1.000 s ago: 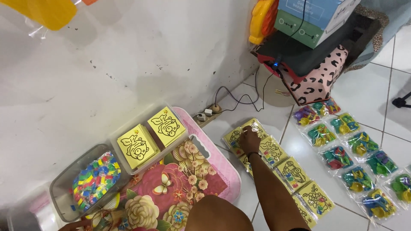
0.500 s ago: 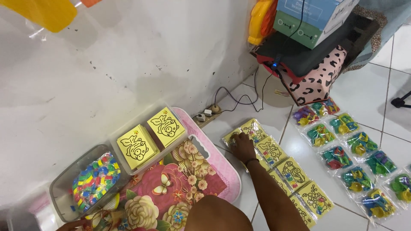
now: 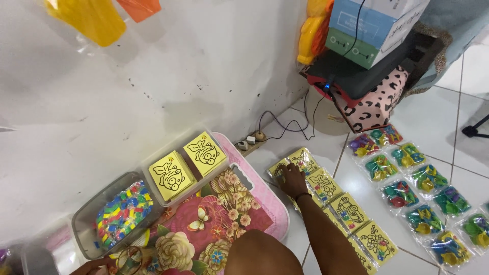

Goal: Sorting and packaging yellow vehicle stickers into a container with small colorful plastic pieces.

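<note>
My right hand (image 3: 292, 179) lies flat, fingers apart, on the far end of a row of yellow picture cards (image 3: 351, 211) in clear sleeves on the white tiled floor. It covers part of the two farthest cards (image 3: 304, 159). My forearm runs back past my knee (image 3: 260, 254). Only a sliver of my left hand (image 3: 91, 266) shows at the bottom edge, beside a floral cloth (image 3: 214, 224) on a pink tray (image 3: 277, 214); its grip is hidden. Two more yellow cards (image 3: 187, 163) stand in a clear box.
A clear tub of coloured small pieces (image 3: 121, 211) sits left by the white wall. Two rows of bagged coloured toys (image 3: 417, 196) lie to the right. A power strip with cable (image 3: 250, 140), a pink spotted box (image 3: 374, 104) under stacked cartons, and a tripod foot (image 3: 473, 130) stand farther off.
My right hand has slid slightly nearer along the card row and spread on the cards. The view has shifted a little; nothing else moved.
</note>
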